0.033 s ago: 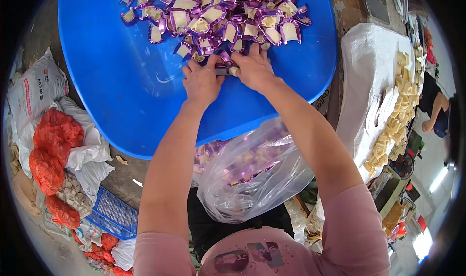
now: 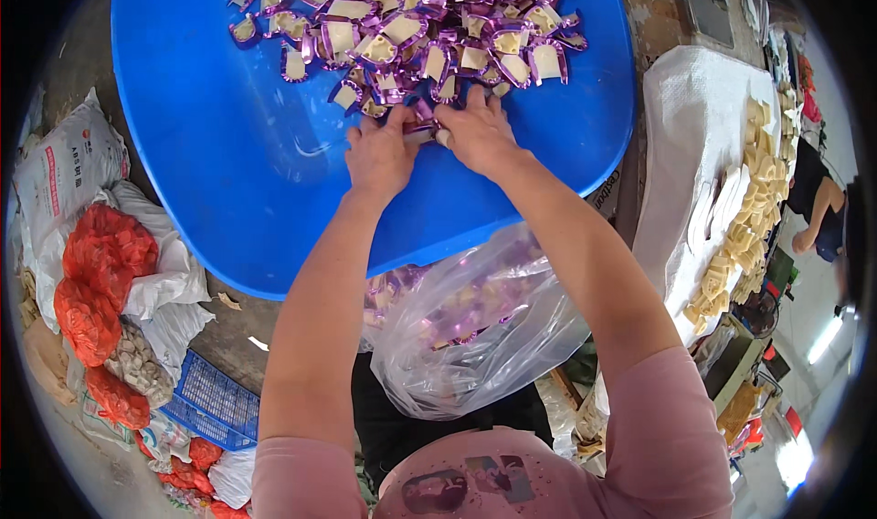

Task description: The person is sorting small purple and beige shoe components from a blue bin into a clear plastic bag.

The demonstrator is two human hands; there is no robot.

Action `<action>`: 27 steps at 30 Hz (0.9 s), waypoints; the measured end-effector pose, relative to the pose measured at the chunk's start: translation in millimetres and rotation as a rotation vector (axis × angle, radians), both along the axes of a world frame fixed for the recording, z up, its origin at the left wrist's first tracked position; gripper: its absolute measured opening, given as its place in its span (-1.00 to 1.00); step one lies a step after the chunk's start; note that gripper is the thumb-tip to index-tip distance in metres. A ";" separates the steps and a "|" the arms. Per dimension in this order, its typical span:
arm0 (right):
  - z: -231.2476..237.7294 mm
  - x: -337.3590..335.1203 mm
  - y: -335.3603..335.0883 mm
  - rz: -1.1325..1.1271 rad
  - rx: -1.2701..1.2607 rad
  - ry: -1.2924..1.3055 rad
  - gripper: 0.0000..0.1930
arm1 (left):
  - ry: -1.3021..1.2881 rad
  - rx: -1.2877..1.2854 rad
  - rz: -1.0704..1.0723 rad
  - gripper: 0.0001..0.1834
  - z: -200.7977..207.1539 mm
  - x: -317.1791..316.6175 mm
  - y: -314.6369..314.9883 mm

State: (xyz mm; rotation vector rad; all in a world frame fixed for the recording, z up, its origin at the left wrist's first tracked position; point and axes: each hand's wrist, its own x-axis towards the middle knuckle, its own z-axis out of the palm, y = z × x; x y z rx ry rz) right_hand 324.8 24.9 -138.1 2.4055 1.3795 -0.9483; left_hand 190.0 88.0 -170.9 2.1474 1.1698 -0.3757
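A blue plastic tub (image 2: 256, 172) holds a loose heap of shiny purple-rimmed pieces with cream insides (image 2: 402, 30). Both my hands are together at the near edge of this heap. My left hand (image 2: 379, 156) has its fingers curled around one purple-and-cream piece (image 2: 418, 133). From the other side, my right hand (image 2: 478, 138) closes its fingers on the same piece. At its thumb is a small pale bit, too small to identify. Below the tub's rim, a clear plastic bag (image 2: 457, 336) contains more purple-and-cream pieces.
To the left lie white sacks (image 2: 78, 167), red mesh bags (image 2: 108, 254) and a blue plastic crate (image 2: 215, 396). A white woven sack (image 2: 699, 144) with cream parts (image 2: 749, 217) spread on it lies to the right. Another person (image 2: 818, 204) is at the far right.
The piece between my hands has turned slightly: a dark strip showed there before, and its purple and cream side shows now. My fingers have shifted only a little.
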 end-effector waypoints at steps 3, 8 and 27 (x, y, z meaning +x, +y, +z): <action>3.7 -4.0 5.1 -0.001 -0.021 0.120 -0.72 | -0.161 -0.236 0.114 -0.57 -10.8 -17.0 8.5; 33.3 12.4 -5.5 0.000 -0.021 0.193 -0.79 | -0.214 -0.452 0.171 -0.63 28.1 -39.0 23.9; 178.5 -8.2 -130.3 -0.079 0.069 1.044 -0.56 | -0.510 -0.893 -0.278 -0.56 180.9 -99.8 -65.1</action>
